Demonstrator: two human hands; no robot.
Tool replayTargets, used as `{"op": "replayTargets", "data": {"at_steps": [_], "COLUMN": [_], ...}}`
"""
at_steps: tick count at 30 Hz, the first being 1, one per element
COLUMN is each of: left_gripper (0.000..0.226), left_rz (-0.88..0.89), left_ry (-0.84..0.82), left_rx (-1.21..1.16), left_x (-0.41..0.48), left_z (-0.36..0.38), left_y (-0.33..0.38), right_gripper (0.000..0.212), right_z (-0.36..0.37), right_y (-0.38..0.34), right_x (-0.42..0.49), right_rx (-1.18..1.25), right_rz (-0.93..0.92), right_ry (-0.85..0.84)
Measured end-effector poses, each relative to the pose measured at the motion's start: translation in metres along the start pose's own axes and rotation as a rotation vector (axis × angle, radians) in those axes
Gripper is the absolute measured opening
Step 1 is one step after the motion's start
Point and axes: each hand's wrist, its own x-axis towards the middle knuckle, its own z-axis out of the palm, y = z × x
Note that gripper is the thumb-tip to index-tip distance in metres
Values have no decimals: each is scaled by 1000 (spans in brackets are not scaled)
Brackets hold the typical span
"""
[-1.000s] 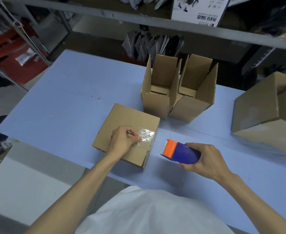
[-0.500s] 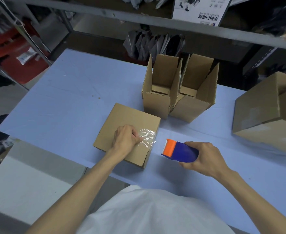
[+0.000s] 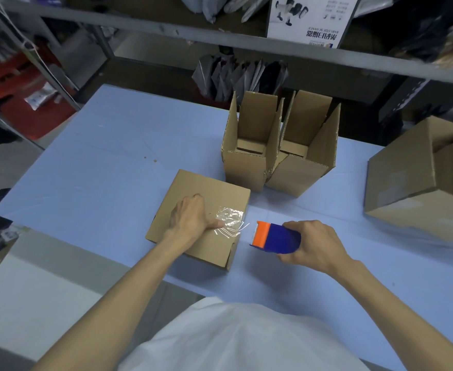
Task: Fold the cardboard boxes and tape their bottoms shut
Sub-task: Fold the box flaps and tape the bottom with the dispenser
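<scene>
The box (image 3: pixel 193 188) I'm taping lies bottom-up near the front edge of the table (image 3: pixel 99 162). The clear tape (image 3: pixel 229 216) on its right side is wrinkled, with the loose end trailing past the edge. A second ago my left hand (image 3: pixel 190 219) was pinching the strip; now the thumb presses it flat, fingers curled under. My right hand (image 3: pixel 316 245) is wrapped round the tape dispenser (image 3: pixel 276 236), just beside the box. I'd judge this bottom nearly sealed. Two open boxes (image 3: pixel 246 167) stand behind.
</scene>
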Motion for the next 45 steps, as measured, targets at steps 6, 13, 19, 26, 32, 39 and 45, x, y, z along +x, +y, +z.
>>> {"op": "replayTargets", "data": {"at_steps": [6,13,19,26,32,39,45], "left_gripper": [21,16,28,32,44,68,72], "left_rz": [299,276,553,671,535,590,542], "left_ry": [-51,-54,-160,-250,-178,-4,-65], "left_rx": [-327,-339,-83,344,-53,177,-36], "left_x": [-6,-5,-8,1,6,41,27], "left_z": [17,20,27,27,18,30,25], "left_y": [-2,-5,-2,13,24,32,46], "right_gripper": [35,22,58,40,52,38,48], "right_z": [1,20,0,41,75,98,84], "right_y": [-9,-44,-6,-6,-14,-25,-83], "right_x": [11,37,21,22,23,9,8], "right_rx": [-74,-426,-178,99,267,161,1665], "right_rz": [-10,-21,158,301,374,290,864], "right_ry": [-47,-89,227,179,158,362,-453]}}
